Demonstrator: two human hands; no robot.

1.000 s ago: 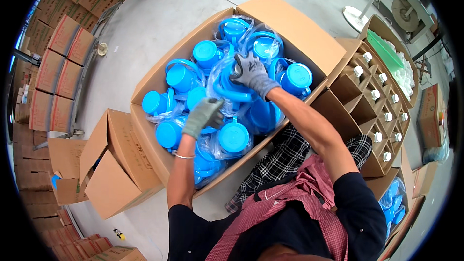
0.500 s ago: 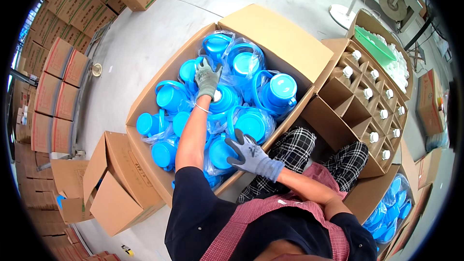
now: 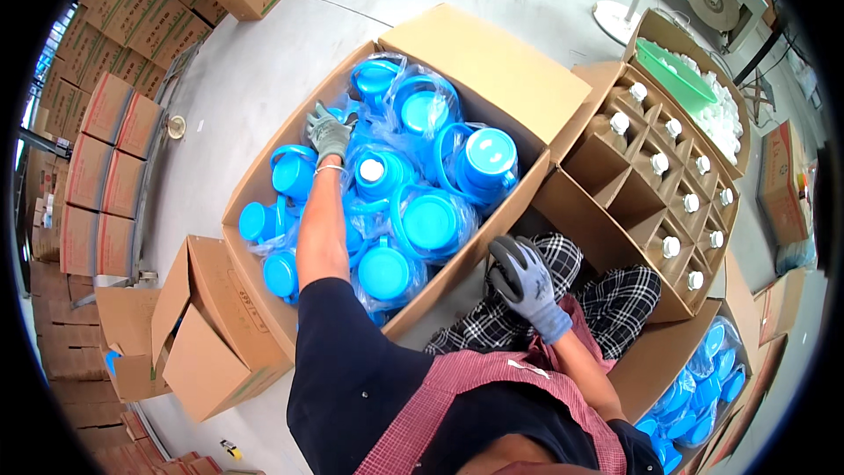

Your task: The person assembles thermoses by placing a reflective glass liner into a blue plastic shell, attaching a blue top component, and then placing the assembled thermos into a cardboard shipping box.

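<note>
Bagged blue plastic jugs [image 3: 432, 220] with round lids and loop handles fill a large cardboard box [image 3: 446, 288] in front of me. My left hand [image 3: 328, 134], in a grey glove, reaches to the box's far left side. Its fingers curl over a blue jug [image 3: 345, 110] wrapped in clear film, and the hand covers most of that jug. Outside the box, my right hand [image 3: 527, 280] hovers over my knee in a grey glove with dark finger pads. Its fingers are bent and apart, with nothing seen in them.
A divided carton [image 3: 607, 202] of white-capped bottles [image 3: 659, 163] stands at right. Behind it, a green basin [image 3: 675, 77] lies among white pieces. More bagged blue parts [image 3: 694, 396] fill a box at lower right. An open carton [image 3: 220, 325] and stacked boxes [image 3: 101, 176] stand left.
My left hand has shifted left and settled over a jug near the box wall. My right hand has moved right, away from the jugs to above my knee.
</note>
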